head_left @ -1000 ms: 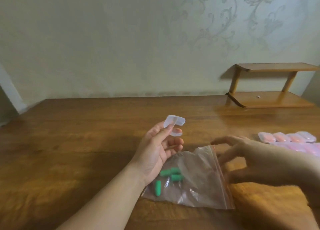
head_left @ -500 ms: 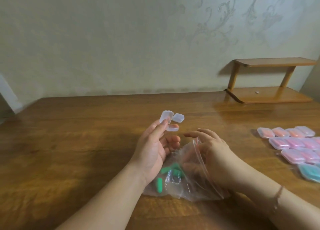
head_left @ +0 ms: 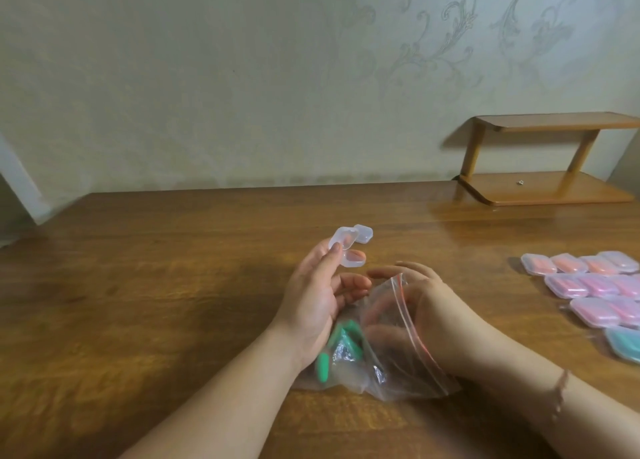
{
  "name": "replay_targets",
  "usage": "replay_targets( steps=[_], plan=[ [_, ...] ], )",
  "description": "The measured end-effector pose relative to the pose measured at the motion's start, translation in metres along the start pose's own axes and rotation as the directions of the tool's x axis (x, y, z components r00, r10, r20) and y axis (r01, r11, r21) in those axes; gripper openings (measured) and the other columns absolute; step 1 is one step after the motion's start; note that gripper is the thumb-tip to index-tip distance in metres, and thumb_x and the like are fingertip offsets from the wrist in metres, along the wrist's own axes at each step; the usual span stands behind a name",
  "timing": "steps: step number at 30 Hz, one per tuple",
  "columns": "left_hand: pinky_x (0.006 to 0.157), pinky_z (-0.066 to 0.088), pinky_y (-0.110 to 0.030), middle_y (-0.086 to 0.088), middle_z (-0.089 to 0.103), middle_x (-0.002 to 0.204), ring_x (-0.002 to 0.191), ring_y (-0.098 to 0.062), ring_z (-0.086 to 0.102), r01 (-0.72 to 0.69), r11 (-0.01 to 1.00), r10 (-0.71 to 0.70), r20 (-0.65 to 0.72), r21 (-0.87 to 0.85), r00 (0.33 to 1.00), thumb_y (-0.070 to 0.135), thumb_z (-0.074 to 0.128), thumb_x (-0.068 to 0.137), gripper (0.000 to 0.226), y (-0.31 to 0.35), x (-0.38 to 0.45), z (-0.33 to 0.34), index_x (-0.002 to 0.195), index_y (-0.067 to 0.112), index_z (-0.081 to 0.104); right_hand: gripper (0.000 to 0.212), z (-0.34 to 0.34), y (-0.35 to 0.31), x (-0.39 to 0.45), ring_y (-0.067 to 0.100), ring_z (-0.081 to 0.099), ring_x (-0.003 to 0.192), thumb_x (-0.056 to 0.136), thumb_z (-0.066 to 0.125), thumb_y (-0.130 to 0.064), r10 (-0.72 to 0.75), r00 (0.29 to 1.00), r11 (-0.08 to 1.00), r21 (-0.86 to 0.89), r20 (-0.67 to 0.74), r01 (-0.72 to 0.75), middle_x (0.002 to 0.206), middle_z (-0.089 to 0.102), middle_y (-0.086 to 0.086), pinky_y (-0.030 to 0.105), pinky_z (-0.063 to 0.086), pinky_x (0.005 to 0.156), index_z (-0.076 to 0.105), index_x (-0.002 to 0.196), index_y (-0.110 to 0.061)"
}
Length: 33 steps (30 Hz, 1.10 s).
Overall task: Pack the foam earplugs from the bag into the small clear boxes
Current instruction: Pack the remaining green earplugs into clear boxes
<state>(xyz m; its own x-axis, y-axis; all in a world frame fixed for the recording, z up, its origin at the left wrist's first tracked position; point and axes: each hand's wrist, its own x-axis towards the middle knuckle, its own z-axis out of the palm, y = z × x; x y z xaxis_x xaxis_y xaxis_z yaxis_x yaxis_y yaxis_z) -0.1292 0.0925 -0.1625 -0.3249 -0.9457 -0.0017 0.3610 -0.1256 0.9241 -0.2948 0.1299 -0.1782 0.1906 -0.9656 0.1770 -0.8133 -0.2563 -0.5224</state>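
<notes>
My left hand (head_left: 317,306) pinches a small clear box (head_left: 349,247) between thumb and fingertips, its lid hanging open above the table. Below my palm lies a clear zip bag (head_left: 398,361) with a red seal strip. Green foam earplugs (head_left: 323,368) sit in its left end. My right hand (head_left: 426,306) has its fingers pushed inside the bag's mouth; they show blurred through the plastic and I cannot tell whether they hold an earplug.
Several closed small boxes (head_left: 595,285) filled with orange, pink and teal earplugs lie in rows at the right of the wooden table (head_left: 173,285). A small wooden shelf (head_left: 547,188) stands at the back right against the wall.
My right hand came in from the right, took the bag's mouth and slid its fingers inside. The bag crumpled and lifted. My left hand kept holding the open box.
</notes>
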Motion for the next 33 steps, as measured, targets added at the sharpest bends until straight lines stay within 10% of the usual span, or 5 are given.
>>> replay_targets(
  steps=[17, 22, 33],
  plan=[
    [0.066, 0.056, -0.028, -0.007, 0.070, 0.098, 0.069, -0.014, 0.063, -0.028, 0.998, 0.026, 0.034, 0.062, 0.999, 0.026, 0.044, 0.104, 0.025, -0.003, -0.003, 0.003, 0.121, 0.019, 0.061, 0.045, 0.003, -0.019, -0.004, 0.007, 0.003, 0.145, 0.081, 0.063, -0.059, 0.040, 0.999, 0.996, -0.078, 0.009, -0.039, 0.147, 0.031, -0.029, 0.051, 0.010, 0.118, 0.061, 0.122, -0.041],
    [0.064, 0.054, -0.025, -0.006, 0.069, 0.097, 0.067, -0.013, 0.063, -0.049, 0.994, 0.047, 0.027, 0.100, 0.999, 0.024, 0.045, 0.104, 0.023, -0.003, -0.003, 0.002, 0.119, 0.019, 0.061, 0.023, -0.010, -0.005, -0.001, 0.009, 0.029, 0.139, 0.075, 0.055, -0.068, -0.016, 0.996, 0.998, -0.059, 0.087, 0.021, 0.129, 0.051, -0.028, 0.050, 0.025, 0.115, 0.060, 0.093, -0.056],
    [0.058, 0.050, -0.025, -0.002, 0.062, 0.110, 0.069, -0.011, 0.061, -0.193, 0.899, 0.175, 0.083, 0.394, 0.981, 0.027, 0.044, 0.104, 0.024, -0.001, -0.009, 0.003, 0.124, 0.034, 0.056, 0.015, -0.034, -0.007, -0.008, 0.009, 0.023, 0.139, 0.090, 0.062, -0.034, 0.067, 0.988, 0.987, -0.154, 0.137, -0.045, 0.134, 0.046, -0.021, 0.038, 0.033, 0.113, 0.069, 0.102, -0.040]
  ],
)
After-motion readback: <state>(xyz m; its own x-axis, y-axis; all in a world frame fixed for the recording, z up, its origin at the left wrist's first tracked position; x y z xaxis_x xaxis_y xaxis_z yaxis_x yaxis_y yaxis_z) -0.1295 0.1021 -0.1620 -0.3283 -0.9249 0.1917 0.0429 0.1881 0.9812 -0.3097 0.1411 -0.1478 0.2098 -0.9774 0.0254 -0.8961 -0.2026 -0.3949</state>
